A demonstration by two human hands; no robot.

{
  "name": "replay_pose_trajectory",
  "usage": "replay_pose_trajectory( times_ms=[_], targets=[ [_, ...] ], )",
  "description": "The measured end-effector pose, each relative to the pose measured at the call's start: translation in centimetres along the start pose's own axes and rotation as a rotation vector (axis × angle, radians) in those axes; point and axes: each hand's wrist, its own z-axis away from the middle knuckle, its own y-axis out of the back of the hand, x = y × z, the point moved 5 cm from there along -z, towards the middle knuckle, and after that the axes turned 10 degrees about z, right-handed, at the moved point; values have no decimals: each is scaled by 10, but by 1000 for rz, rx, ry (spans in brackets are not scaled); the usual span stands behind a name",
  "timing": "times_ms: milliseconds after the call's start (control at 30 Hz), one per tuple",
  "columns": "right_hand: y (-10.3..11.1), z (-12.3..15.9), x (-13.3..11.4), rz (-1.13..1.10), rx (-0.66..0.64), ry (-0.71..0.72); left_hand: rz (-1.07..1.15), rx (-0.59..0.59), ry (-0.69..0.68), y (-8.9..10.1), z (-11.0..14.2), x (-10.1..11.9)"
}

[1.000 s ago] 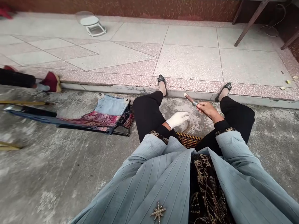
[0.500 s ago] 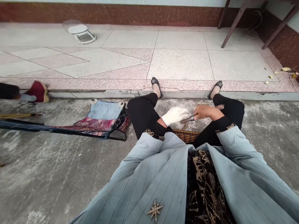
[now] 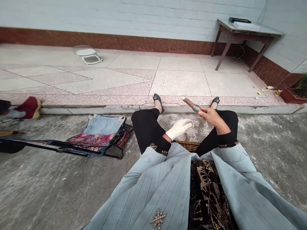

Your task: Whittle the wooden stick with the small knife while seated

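My right hand (image 3: 208,115) is bare and closed around a brown stick-shaped tool (image 3: 191,103). A grey, wrapped-looking band circles the tool just ahead of my fingers, and its pale tip points up and to the left; its exact kind I cannot make out. Lower and to the left, my left hand (image 3: 179,128) wears a white knitted glove, its fingers curled together. Whatever those fingers hold, if anything, is hidden. Below both hands, between my legs, shows the rim of a yellow-and-dark woven basket (image 3: 188,145); its inside is mostly out of sight.
A folding chair (image 3: 96,139) with patterned cloth lies on the concrete at my left. Another person's red shoe (image 3: 28,108) is at the far left. Ahead runs a raised tiled step (image 3: 129,83) with a white stool (image 3: 90,56), a wooden table (image 3: 249,32) and a planter (image 3: 294,95).
My right hand has lifted the tool up and away from my gloved hand, tilting its tip upward. My view has risen, showing more wall and the tabletop.
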Motion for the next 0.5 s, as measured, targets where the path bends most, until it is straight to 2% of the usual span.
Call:
replay_pose_trajectory(
  times_ms=[100, 200, 267, 367, 433, 500],
  targets=[
    [1, 0, 9, 265, 121, -66, -290, -11, -29, 2, 6, 9],
    [-5, 7, 11, 507, 70, -100, -534, -30, -25, 10, 10, 18],
    [-12, 12, 10, 612, -50, -89, -600, -39, -46, 18, 10, 26],
    [-20, 21, 4, 646, -283, 3, -534, -95, -81, 31, 5, 33],
    [-22, 31, -2, 549, -498, 105, -383, -121, -61, 37, 1, 32],
    [-21, 43, -10, 348, -707, 196, -147, -109, -10, 38, -4, 24]
  ],
)
